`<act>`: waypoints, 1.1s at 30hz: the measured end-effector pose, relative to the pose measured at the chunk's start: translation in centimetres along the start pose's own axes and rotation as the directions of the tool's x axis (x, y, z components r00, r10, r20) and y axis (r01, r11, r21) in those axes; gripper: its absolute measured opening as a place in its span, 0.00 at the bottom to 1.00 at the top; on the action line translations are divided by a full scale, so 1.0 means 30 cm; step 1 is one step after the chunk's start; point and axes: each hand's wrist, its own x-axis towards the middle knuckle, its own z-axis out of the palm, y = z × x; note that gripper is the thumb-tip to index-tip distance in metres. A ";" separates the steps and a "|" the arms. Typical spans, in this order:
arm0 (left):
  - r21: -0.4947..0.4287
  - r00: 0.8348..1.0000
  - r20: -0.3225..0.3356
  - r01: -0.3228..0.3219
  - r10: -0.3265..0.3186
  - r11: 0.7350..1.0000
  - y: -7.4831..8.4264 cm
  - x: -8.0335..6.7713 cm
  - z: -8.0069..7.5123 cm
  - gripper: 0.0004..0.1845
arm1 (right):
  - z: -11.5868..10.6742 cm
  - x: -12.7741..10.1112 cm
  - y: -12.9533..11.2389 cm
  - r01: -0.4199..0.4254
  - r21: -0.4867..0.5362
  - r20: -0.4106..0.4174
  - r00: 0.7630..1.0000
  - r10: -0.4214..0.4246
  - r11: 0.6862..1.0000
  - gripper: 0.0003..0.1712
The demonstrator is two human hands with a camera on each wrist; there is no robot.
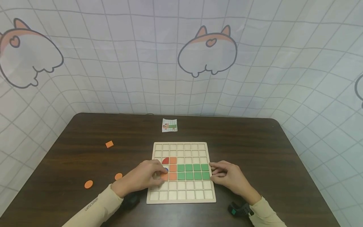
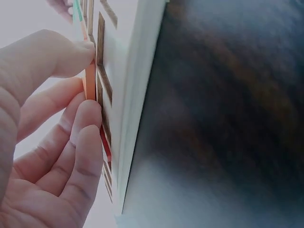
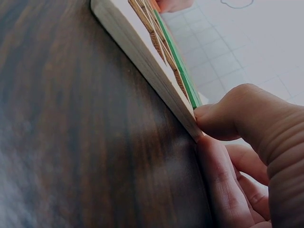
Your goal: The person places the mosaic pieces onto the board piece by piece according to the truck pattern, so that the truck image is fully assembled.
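Dark wood tabletop [image 1: 255,151] against a grid-print backdrop with cartoon animal shapes. Wooden grid board [image 1: 181,197] sits centre-front, with two rows of green tiles [image 1: 193,171] on its right half and a column of orange tiles [image 1: 173,168] left of them, a red quarter-round piece [image 1: 165,161] beside the top one.

Left hand [image 1: 143,178] lies over the board's left side, fingers bent down onto an orange tile [image 1: 165,177] in the row level with the lower green row. Left wrist view: thumb and fingers [image 2: 80,137] pinch that orange tile [image 2: 90,80] right at the board face, so the tile is directly under the fingertips, touching them, flat or nearly flat in its cell; exact seating cannot be told. A small blue bit [image 1: 166,170] shows just above the fingers.

Right hand [image 1: 227,176] is at the board's right edge, thumb on top and fingers curled under the rim, gripping the board [image 3: 156,80] and steadying it. Left hand is the nearer one to the tile.

Loose on the tabletop, well to the left: an orange square [image 1: 109,144] and two orange discs [image 1: 89,184]. A small picture card [image 1: 169,125] lies beyond the board.
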 end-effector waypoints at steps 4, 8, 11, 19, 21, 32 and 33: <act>-0.006 1.000 0.004 0.009 -0.009 1.000 -0.001 -0.001 -0.002 0.11 | 0.000 0.001 0.002 0.003 -0.004 0.002 1.000 -0.003 1.000 0.30; -0.006 1.000 0.006 0.010 -0.010 1.000 0.000 0.000 -0.004 0.11 | -0.001 0.003 -0.001 0.004 -0.010 -0.002 1.000 -0.004 1.000 0.30; -0.007 1.000 0.004 0.005 -0.005 1.000 0.000 0.000 -0.004 0.11 | -0.001 0.004 -0.002 0.003 -0.015 -0.002 1.000 -0.003 1.000 0.30; 0.012 1.000 -0.006 -0.007 0.007 1.000 0.000 -0.003 -0.003 0.11 | -0.002 0.003 -0.006 -0.005 -0.010 0.003 1.000 0.005 1.000 0.30; 0.014 1.000 -0.007 -0.005 0.005 1.000 0.000 -0.003 -0.002 0.11 | -0.002 0.003 -0.007 -0.011 -0.007 0.000 1.000 0.011 1.000 0.30; 0.025 0.999 -0.042 -0.021 0.022 0.999 0.005 -0.005 -0.013 0.11 | 0.000 0.005 0.000 -0.017 -0.011 -0.004 1.000 0.016 1.000 0.29; 0.023 0.999 -0.048 -0.018 0.019 1.000 0.006 -0.006 -0.019 0.11 | 0.000 0.006 0.000 -0.018 -0.014 -0.007 1.000 0.018 1.000 0.29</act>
